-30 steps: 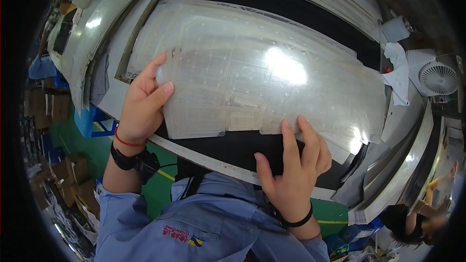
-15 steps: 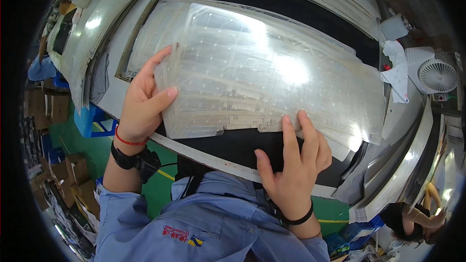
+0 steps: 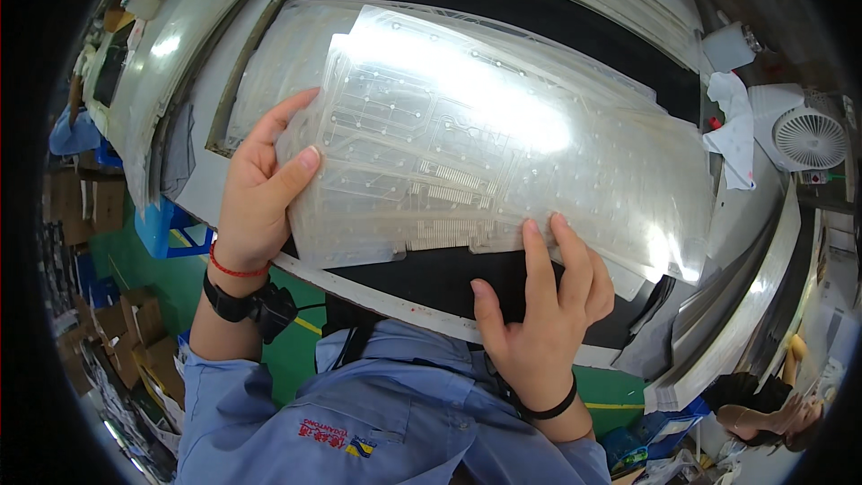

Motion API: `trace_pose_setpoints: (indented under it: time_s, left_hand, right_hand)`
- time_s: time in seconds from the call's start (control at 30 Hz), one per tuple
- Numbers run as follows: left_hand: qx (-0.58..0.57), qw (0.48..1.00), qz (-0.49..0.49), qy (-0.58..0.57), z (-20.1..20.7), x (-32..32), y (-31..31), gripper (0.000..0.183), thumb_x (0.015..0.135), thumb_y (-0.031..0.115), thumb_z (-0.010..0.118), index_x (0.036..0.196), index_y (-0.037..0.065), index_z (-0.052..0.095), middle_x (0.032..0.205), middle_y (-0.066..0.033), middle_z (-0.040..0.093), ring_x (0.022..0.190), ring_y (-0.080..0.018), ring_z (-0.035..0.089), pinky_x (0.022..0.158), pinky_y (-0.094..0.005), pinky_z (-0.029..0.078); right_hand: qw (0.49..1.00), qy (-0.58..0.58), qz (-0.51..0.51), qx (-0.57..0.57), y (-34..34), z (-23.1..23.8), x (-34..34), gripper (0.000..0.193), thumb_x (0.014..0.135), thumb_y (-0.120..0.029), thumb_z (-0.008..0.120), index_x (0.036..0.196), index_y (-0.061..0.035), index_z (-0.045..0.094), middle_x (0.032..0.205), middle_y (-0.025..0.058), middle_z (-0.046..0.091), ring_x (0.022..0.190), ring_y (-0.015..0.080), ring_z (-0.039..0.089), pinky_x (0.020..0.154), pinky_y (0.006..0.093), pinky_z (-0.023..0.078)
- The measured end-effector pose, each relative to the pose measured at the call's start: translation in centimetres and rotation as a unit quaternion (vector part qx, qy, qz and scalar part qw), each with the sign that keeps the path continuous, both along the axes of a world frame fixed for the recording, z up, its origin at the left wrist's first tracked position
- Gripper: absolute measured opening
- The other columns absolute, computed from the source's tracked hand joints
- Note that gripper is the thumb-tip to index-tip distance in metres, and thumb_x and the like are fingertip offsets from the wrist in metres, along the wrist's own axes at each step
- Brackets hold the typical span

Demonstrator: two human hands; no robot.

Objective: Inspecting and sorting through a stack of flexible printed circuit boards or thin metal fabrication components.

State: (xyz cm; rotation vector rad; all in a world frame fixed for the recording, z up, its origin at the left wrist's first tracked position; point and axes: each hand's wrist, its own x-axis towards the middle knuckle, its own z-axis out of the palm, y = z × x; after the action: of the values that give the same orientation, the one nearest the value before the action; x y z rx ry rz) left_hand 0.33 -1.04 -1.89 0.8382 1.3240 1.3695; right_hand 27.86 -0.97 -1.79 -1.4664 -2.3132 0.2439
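A clear flexible plastic sheet (image 3: pixel 503 135) printed with fine circuit traces is lifted and tilted toward me, glaring under the light. My left hand (image 3: pixel 260 189) grips its left edge, thumb on top and fingers behind. My right hand (image 3: pixel 539 314) presses fingertips on the sheet's lower edge near the middle, over a black mat (image 3: pixel 440 274). More clear sheets (image 3: pixel 269 72) lie beneath it on the bench.
A white-rimmed workbench (image 3: pixel 377 292) curves around me. A small white fan (image 3: pixel 808 136) and white cloths (image 3: pixel 732 139) sit at the right. Stacked pale panels (image 3: pixel 736 341) run along the right edge. Cardboard boxes (image 3: pixel 85 207) and a blue crate (image 3: pixel 166 229) stand on the green floor at left.
The sheet has been raised and tilted closer to me. My left hand shifted up along its left edge; my right hand stayed at the lower edge.
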Motion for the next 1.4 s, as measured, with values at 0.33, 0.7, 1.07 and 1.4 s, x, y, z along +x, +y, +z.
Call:
trace_pose_setpoints:
  time_s: [0.33,0.7,1.07,1.4]
  left_hand:
    - [0.062,0.987,0.004,0.145,-0.7,-0.6,-0.9,0.044,0.089,-0.001,0.054,0.133,-0.001,0.048,0.133,-0.0141,0.051,0.12,-0.0201,0.05,0.103,-0.0328,0.039]
    - [0.144,0.834,-0.058,0.529,4.1,-0.2,-0.8,0.038,0.083,0.011,0.06,0.12,0.004,0.063,0.135,-0.0155,0.051,0.122,-0.0308,0.045,0.105,-0.0412,0.033]
    - [-0.014,0.989,-0.107,0.105,4.7,-1.1,0.9,0.032,0.099,0.025,0.049,0.117,0.001,0.06,0.119,-0.013,0.062,0.097,-0.0181,0.061,0.083,-0.0287,0.048]
    - [-0.017,0.994,-0.109,0.005,3.2,-1.1,2.9,0.04,0.101,0.02,0.046,0.133,-0.003,0.047,0.113,-0.0104,0.064,0.094,-0.0106,0.061,0.078,-0.0238,0.047]
  right_hand:
    - [1.0,0.016,-0.01,-0.003,0.0,0.1,0.1,0.057,0.076,-0.035,0.073,0.124,-0.0071,0.062,0.135,0.0097,0.052,0.115,0.0291,0.042,0.098,0.0448,0.026]
    - [1.0,0.028,-0.011,0.008,-0.3,0.2,0.2,0.056,0.075,-0.027,0.073,0.125,-0.0045,0.06,0.134,0.0118,0.053,0.117,0.0307,0.043,0.1,0.0427,0.026]
    - [0.997,0.037,-0.029,0.066,-0.7,-0.4,0.2,0.049,0.077,-0.031,0.071,0.118,-0.0057,0.064,0.128,0.0063,0.058,0.11,0.0289,0.049,0.098,0.0451,0.026]
    - [0.995,0.058,-0.034,0.074,-0.9,-0.3,0.3,0.046,0.079,-0.03,0.07,0.117,-0.006,0.064,0.126,0.0061,0.059,0.112,0.0271,0.05,0.099,0.0464,0.026]
